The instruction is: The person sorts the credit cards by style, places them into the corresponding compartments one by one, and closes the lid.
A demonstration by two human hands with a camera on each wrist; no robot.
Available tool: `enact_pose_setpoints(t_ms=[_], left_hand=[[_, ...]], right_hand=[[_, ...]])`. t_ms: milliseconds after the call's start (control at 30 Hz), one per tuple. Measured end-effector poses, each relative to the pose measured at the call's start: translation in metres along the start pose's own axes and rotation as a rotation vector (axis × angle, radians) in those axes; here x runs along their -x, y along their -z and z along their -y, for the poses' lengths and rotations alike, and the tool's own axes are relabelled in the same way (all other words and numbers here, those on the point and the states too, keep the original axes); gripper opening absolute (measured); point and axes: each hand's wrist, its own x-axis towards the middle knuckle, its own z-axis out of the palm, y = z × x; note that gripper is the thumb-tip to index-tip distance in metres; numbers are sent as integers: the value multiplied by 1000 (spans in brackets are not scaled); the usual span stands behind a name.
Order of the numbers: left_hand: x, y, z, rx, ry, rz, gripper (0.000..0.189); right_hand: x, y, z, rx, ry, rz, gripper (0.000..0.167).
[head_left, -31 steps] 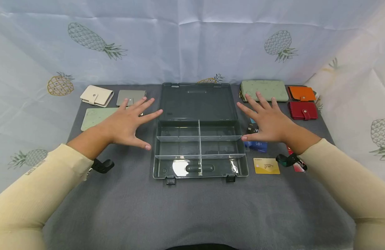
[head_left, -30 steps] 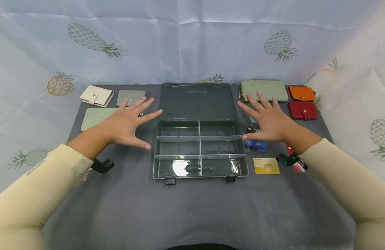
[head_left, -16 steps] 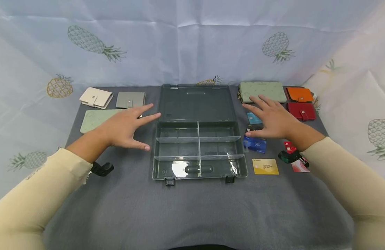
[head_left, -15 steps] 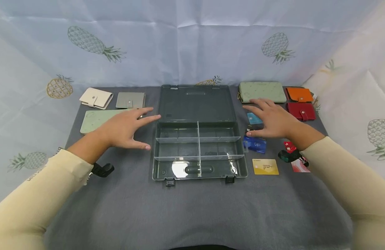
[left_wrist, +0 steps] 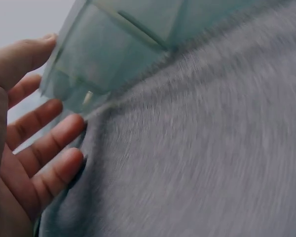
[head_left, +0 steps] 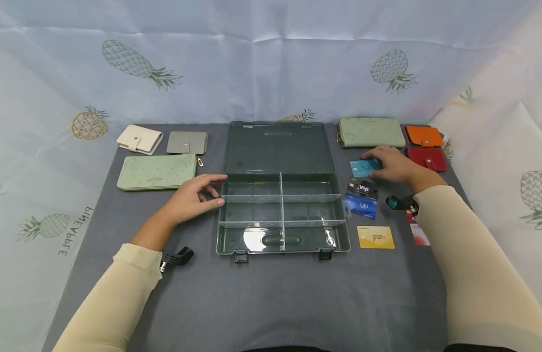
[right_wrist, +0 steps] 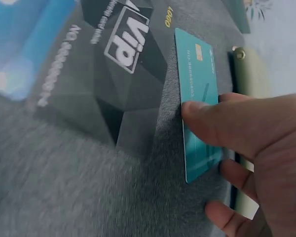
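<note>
Pinching a light blue card with the right hand, thumb on one long edge and fingers at the other. Hard to tell if flat on the grey desk or lifted a bit. Just past a black card with "Vip" on it, and in front of a big green purse. Holding nothing with the left hand, just loose and a little bent. Right by the left side of a see-through box, but too hard to tell if touching. Split into six little parts inside, with the lid open and lying back. On the right, nearer than the black card, a dark blue card and then a yellow card. At the far right, an orange wallet behind a red wallet. At the left, a cream wallet, a grey wallet and a long green purse.
</note>
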Motion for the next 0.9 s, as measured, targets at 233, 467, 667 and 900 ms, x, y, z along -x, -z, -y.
enact_pose_setpoints(t_ms=[233, 467, 667, 900], left_hand=[[4, -9, 6, 210, 75, -50, 62], [3, -13, 9, 261, 92, -54, 63], [3, -14, 12, 264, 84, -68, 64], [8, -12, 12, 254, 74, -88, 64]], right_hand=[[-9, 1, -7, -122, -70, -7, 43], [-7, 17, 4, -169, -86, 35, 20], [-18, 37, 37, -312, -72, -48, 16], [-56, 14, 120, -589, 49, -95, 14]])
